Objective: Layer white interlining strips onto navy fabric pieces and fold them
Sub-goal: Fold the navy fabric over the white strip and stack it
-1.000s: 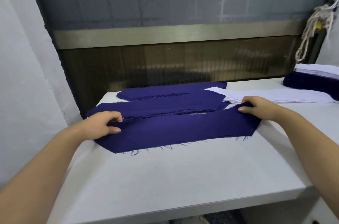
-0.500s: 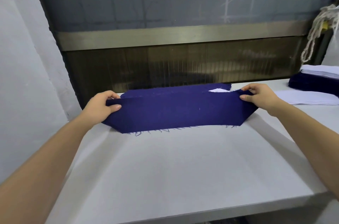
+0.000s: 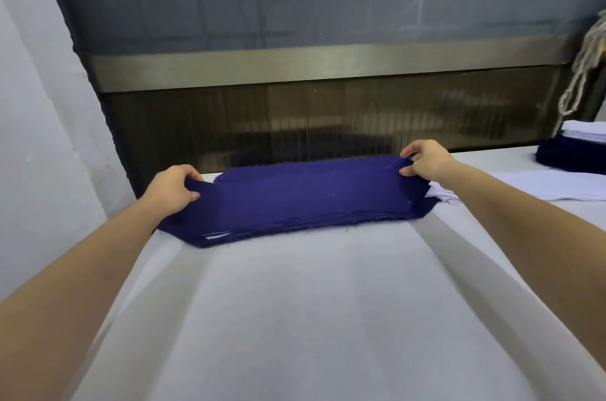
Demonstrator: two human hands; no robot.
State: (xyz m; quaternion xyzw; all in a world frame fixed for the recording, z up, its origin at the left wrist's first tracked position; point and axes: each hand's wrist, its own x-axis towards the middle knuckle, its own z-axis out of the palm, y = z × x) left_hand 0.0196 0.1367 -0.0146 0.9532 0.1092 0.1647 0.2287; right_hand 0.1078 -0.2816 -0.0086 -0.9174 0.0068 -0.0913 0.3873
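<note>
A long navy fabric piece [image 3: 305, 197] lies across the far part of the white table [image 3: 295, 318], draped over other navy pieces beneath it. My left hand [image 3: 173, 185] pinches its left end and my right hand [image 3: 424, 160] pinches its right end, both at the far edge. A thin sliver of white interlining [image 3: 216, 236] peeks out under the front left edge. More white interlining strips [image 3: 524, 187] lie flat to the right, partly tucked under the navy piece's right end.
At the far right stands a stack of navy pieces [image 3: 570, 159] with folded white pieces [image 3: 583, 133] on top. A knotted rope [image 3: 587, 53] hangs above it. A dark machine opening with a metal bar [image 3: 328, 64] runs behind the table.
Both hands have carried the navy piece away from me and laid it over the pieces at the back. It was flat near me, then lifted, and now lies further back.
</note>
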